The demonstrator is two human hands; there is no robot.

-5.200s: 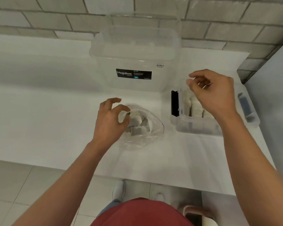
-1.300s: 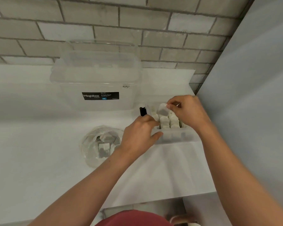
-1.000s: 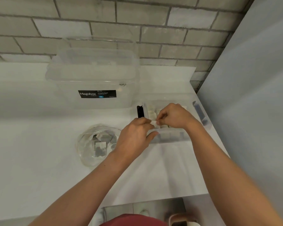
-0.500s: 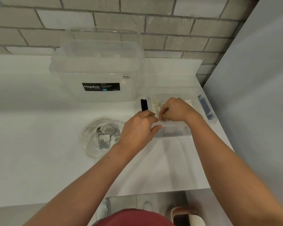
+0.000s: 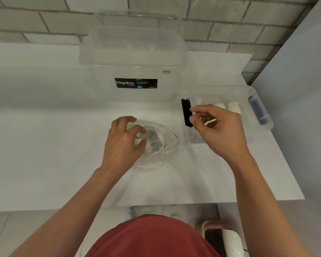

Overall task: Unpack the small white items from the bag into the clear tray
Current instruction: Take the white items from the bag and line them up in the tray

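Note:
A crumpled clear bag (image 5: pixel 164 145) lies on the white counter and holds several small white items (image 5: pixel 154 143). My left hand (image 5: pixel 123 143) reaches into the bag's mouth, thumb and fingers curled round one of the items. To the right stands the clear tray (image 5: pixel 267 125) with a black clip (image 5: pixel 186 112) on its left end and a blue clip (image 5: pixel 256 110) on its right. White items (image 5: pixel 233 106) stand in rows inside it. My right hand (image 5: pixel 218 130) hovers over the tray's left half, fingers loosely curled, holding nothing.
A large clear lidded box (image 5: pixel 135 67) labelled Megabox stands behind the bag against the brick wall. A grey wall (image 5: pixel 304 80) closes off the counter's right end, just past the tray. The counter's front edge (image 5: pixel 193 202) runs near my body.
Half a second ago both hands were at the tray setting an item in. My left hand has since moved left into the bag. My right hand has lifted off the tray, holding nothing.

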